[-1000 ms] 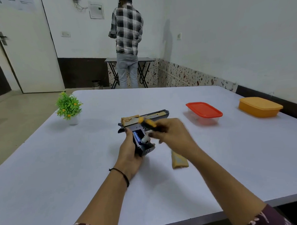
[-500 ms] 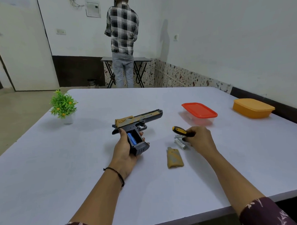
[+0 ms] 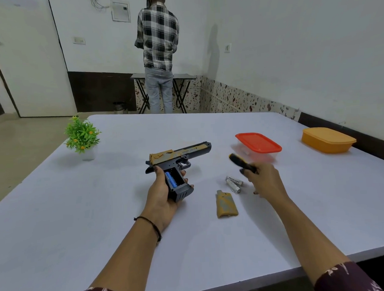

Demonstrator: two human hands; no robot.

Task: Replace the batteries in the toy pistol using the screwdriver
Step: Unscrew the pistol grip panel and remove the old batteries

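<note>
1. The left hand (image 3: 162, 197) is gripping the toy pistol (image 3: 176, 163) above the bench (image 3: 79, 216), its grip open and showing a blue battery (image 3: 170, 179).
2. The right hand (image 3: 265, 181) is clasping the screwdriver (image 3: 240, 162).
3. Two loose batteries (image 3: 233, 183) and the grip cover (image 3: 226, 204) are lying between the hands.

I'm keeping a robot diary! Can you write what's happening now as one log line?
left hand: holds pistol, grip open, blue battery inside | right hand: holds screwdriver | table: two batteries, cover
</note>
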